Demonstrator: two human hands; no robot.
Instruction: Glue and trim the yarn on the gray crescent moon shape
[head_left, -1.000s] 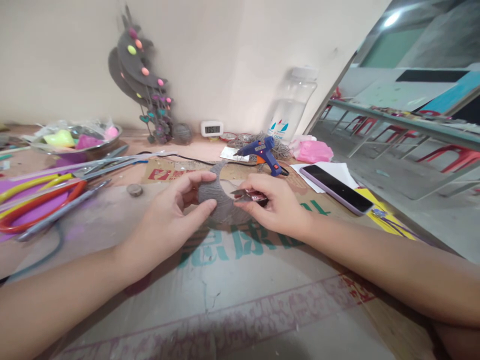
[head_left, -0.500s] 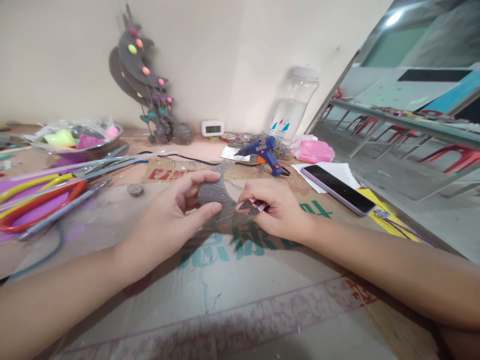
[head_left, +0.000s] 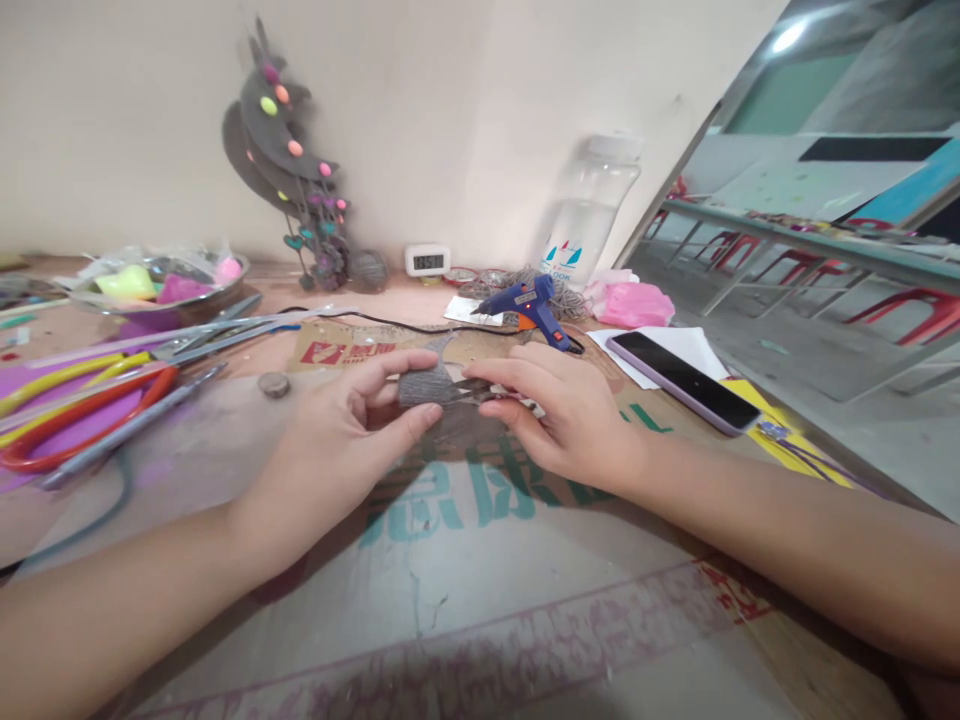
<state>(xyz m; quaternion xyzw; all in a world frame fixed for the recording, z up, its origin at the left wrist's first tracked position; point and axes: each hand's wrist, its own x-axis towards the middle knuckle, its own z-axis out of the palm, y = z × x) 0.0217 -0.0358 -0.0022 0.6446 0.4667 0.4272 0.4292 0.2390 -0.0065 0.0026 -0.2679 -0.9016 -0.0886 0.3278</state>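
Note:
My left hand (head_left: 352, 430) pinches a grey yarn-wrapped crescent (head_left: 426, 387) between thumb and fingers, and one thin tip of it rises at the back. Just to its right, my right hand (head_left: 559, 410) grips a small dark item (head_left: 474, 388) with pale parts and narrow, blade-like ends, much of it hidden by the fingers. Its narrow ends come up against the crescent's right side; whether they touch is unclear. Both hands are above a printed cardboard sheet (head_left: 450, 590).
Behind the hands are a blue glue gun (head_left: 529, 302), a white digital clock (head_left: 427, 261) and a water bottle (head_left: 592, 215). A phone (head_left: 682, 380) lies at right. Scissors (head_left: 97, 430) and a bowl (head_left: 157, 292) are at left. A decorated grey crescent hanging (head_left: 285, 150) leans against the wall.
My right hand's fingers have stretched forward and loosened from a tighter fist, and the dark item has turned toward the crescent. The crescent has tilted flatter in my left hand.

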